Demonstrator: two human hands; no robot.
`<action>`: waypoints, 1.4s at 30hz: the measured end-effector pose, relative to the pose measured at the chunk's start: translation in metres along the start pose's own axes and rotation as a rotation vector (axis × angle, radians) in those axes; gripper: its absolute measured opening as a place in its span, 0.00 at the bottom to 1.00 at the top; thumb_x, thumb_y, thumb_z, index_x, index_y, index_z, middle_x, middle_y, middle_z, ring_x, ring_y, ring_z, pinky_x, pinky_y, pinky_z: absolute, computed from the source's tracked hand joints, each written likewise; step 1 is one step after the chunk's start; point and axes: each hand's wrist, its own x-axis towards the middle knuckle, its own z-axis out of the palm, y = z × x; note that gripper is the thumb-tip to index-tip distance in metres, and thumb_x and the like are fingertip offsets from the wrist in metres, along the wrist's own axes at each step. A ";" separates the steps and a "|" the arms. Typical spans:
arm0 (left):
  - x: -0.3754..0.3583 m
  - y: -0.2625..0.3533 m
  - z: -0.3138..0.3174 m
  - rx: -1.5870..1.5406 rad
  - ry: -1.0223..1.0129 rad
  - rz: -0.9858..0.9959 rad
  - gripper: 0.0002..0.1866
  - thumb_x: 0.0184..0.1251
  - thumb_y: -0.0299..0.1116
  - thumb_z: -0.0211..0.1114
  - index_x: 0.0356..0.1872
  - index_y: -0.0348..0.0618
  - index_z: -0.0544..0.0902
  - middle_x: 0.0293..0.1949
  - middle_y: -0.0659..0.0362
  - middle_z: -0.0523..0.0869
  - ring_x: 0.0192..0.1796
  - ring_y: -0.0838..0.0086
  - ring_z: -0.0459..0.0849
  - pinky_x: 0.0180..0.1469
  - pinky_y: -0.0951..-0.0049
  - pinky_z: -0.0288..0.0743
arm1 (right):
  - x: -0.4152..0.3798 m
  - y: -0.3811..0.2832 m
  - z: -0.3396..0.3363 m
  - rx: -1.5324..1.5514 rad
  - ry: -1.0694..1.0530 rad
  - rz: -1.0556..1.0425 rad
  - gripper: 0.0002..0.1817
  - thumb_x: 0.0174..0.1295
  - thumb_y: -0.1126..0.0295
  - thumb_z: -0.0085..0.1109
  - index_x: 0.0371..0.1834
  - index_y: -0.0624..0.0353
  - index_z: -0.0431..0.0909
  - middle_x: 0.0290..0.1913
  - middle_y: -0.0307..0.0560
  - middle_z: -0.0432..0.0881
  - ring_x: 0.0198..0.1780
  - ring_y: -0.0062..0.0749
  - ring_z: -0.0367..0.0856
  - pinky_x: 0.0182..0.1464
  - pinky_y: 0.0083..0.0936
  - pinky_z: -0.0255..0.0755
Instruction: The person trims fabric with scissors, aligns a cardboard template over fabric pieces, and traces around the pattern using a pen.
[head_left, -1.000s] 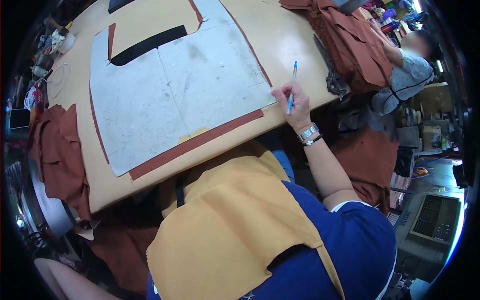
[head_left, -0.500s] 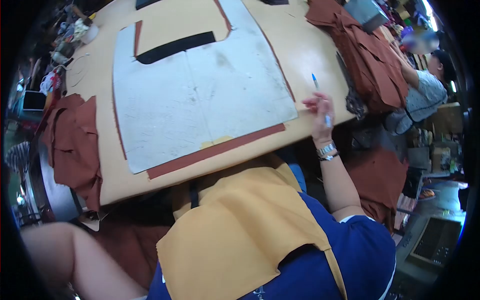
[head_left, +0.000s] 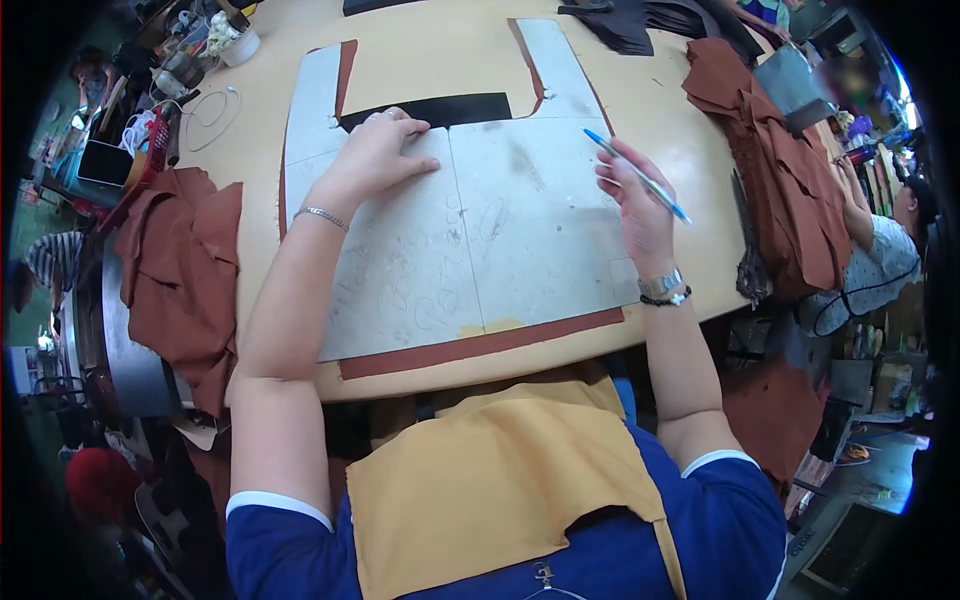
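A large pale template (head_left: 540, 230) with a U-shaped cut-out lies on the table over reddish-brown material (head_left: 480, 345), whose strip shows along the near edge. My left hand (head_left: 385, 155) rests on the template's upper left part, fingertips at the edge of a black strip (head_left: 455, 108), thumb apart from the fingers; it holds nothing. Above the template's right side, my right hand (head_left: 645, 205) grips a blue-and-white pen (head_left: 655, 190) between thumb and fingers.
Folded reddish-brown pieces lie at the left (head_left: 180, 280) and right (head_left: 785, 190) of the table. Scissors (head_left: 750, 260) sit beside the right pile. Dark pieces (head_left: 690, 25) are at the far edge. Another person (head_left: 880, 260) is at the right.
My left hand has come from the lower left onto the template. My right hand has turned the pen and is over the template's right side. The view has shifted.
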 end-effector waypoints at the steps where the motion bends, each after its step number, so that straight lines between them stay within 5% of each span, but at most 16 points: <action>1: 0.000 0.000 -0.001 -0.005 -0.005 0.012 0.29 0.54 0.48 0.73 0.56 0.44 0.82 0.55 0.54 0.81 0.59 0.60 0.77 0.62 0.64 0.71 | 0.007 0.002 0.010 -0.057 -0.030 -0.021 0.17 0.66 0.71 0.60 0.56 0.67 0.78 0.45 0.49 0.85 0.44 0.26 0.84 0.47 0.20 0.79; 10: -0.010 0.000 -0.001 0.002 0.036 0.077 0.26 0.54 0.48 0.73 0.52 0.46 0.84 0.52 0.56 0.81 0.58 0.61 0.77 0.62 0.62 0.70 | 0.069 0.051 0.105 -0.202 -0.241 -0.138 0.06 0.65 0.73 0.58 0.39 0.64 0.78 0.36 0.44 0.85 0.39 0.22 0.84 0.41 0.18 0.78; 17: -0.026 -0.007 0.020 0.102 0.251 0.159 0.25 0.58 0.46 0.70 0.56 0.49 0.80 0.55 0.56 0.79 0.61 0.62 0.75 0.62 0.53 0.66 | 0.072 0.068 0.123 -0.439 -0.281 -0.245 0.04 0.57 0.73 0.58 0.30 0.63 0.77 0.27 0.35 0.78 0.29 0.13 0.71 0.30 0.14 0.66; 24: -0.072 -0.005 0.004 0.104 0.174 -0.115 0.22 0.62 0.40 0.68 0.57 0.49 0.79 0.56 0.54 0.77 0.61 0.59 0.74 0.63 0.55 0.66 | 0.069 0.068 0.126 -0.515 -0.296 -0.235 0.03 0.58 0.75 0.58 0.30 0.62 0.76 0.27 0.35 0.77 0.28 0.12 0.71 0.29 0.14 0.65; 30: -0.079 -0.012 -0.002 0.091 0.154 -0.093 0.23 0.62 0.42 0.68 0.58 0.50 0.79 0.59 0.53 0.76 0.64 0.58 0.73 0.61 0.56 0.68 | 0.070 0.070 0.127 -0.528 -0.261 -0.267 0.05 0.58 0.73 0.59 0.27 0.61 0.76 0.23 0.36 0.79 0.24 0.14 0.74 0.27 0.16 0.68; 38: -0.083 -0.020 -0.007 0.137 0.108 -0.247 0.36 0.56 0.54 0.71 0.64 0.52 0.73 0.70 0.47 0.66 0.73 0.55 0.62 0.63 0.39 0.63 | 0.080 0.065 0.148 -0.265 -0.199 -0.065 0.09 0.63 0.70 0.61 0.41 0.65 0.80 0.31 0.42 0.85 0.38 0.20 0.85 0.38 0.16 0.77; 42: -0.081 -0.022 -0.010 0.063 0.052 -0.278 0.38 0.55 0.56 0.71 0.66 0.53 0.72 0.72 0.46 0.62 0.75 0.52 0.57 0.65 0.34 0.61 | 0.079 0.068 0.205 -0.320 -0.404 -0.146 0.08 0.66 0.70 0.59 0.42 0.65 0.79 0.34 0.43 0.85 0.37 0.19 0.83 0.38 0.14 0.75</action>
